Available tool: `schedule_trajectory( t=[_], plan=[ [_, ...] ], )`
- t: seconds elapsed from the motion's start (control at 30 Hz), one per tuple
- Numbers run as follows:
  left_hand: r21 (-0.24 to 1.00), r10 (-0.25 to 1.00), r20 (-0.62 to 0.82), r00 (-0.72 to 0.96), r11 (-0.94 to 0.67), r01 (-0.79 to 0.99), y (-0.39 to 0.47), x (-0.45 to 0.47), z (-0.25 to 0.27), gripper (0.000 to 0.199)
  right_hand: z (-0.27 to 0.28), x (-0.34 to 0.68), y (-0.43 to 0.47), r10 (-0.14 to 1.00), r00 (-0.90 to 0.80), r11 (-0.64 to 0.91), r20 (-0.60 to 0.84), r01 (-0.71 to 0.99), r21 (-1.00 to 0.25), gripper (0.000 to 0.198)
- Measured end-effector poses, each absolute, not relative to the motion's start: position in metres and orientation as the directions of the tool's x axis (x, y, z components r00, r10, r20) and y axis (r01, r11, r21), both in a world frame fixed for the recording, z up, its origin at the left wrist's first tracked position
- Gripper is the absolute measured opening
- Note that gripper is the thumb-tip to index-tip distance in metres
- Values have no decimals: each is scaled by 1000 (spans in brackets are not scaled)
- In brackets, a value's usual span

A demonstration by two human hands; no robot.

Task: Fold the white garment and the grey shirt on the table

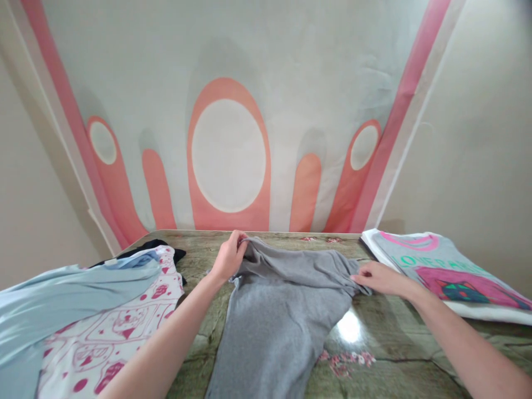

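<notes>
A plain grey T-shirt [274, 321] lies in front of me, its lower part running off the near edge of the picture. My left hand [228, 257] pinches it at the far left, where the cloth is raised a little. Over on the right, my right hand [376, 277] has its fingers closed on the edge of what looks like a sleeve. Between the two hands the far part of the shirt is bunched in loose folds. The near part spreads flatter on the table.
A wood-patterned table [399, 346] with printed blossoms carries everything. On the left lies a loose pile with a pale blue garment [78, 299] and a white-and-pink printed one [124, 327]. Folded shirts [449, 271] are stacked at right. A decorated wall panel [282, 66] stands behind.
</notes>
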State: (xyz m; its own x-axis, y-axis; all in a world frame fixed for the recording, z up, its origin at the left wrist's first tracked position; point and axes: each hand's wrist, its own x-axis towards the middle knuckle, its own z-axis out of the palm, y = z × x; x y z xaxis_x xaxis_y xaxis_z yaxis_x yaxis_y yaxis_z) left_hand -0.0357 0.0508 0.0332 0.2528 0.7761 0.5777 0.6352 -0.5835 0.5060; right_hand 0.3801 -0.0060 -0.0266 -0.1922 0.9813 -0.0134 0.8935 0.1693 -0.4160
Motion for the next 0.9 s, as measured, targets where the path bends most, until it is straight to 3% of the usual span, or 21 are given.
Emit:
schedule_trajectory(
  t=[0.07, 0.17, 0.23, 0.33, 0.43, 0.5, 0.57, 0.67, 0.9],
  plan=[
    [533, 787, 517, 337, -604, 593, 43, -31, 39, 16, -23, 380, -6, 990, -136, 137, 28, 933, -332, 38],
    [568, 719, 274, 639, -657, 495, 30, -25, 45, 19, -24, 375, -4, 962, 13, 64, 274, 960, -271, 35],
    [615, 571, 44, 820, -662, 428, 21, -21, 48, 26, -30, 369, -1, 897, 56, 98, 438, 942, -321, 29],
    [637, 433, -150, 889, -645, 422, 15, -20, 50, 34, -44, 356, 3, 857, 13, 232, 514, 883, -408, 42],
    [454, 573, -113, 812, -697, 555, 21, -30, 48, 39, -55, 345, 4, 866, -24, 274, 499, 858, -434, 50],
    [295, 668, -58, 742, -699, 652, 30, -41, 44, 46, -58, 342, 4, 897, -10, 241, 443, 850, -469, 52],
    [223, 711, -39, 702, -679, 700, 39, -52, 40, 39, -58, 340, 3, 936, 16, 179, 352, 840, -513, 52],
    [264, 718, -33, 695, -665, 699, 45, -60, 42, 17, -54, 339, 0, 971, 20, 115, 240, 836, -536, 51],
    [429, 723, 36, 690, -635, 643, 36, -67, 75, 9, -24, 345, -10, 979, -172, 203, 108, 814, -543, 21]
  ],
)
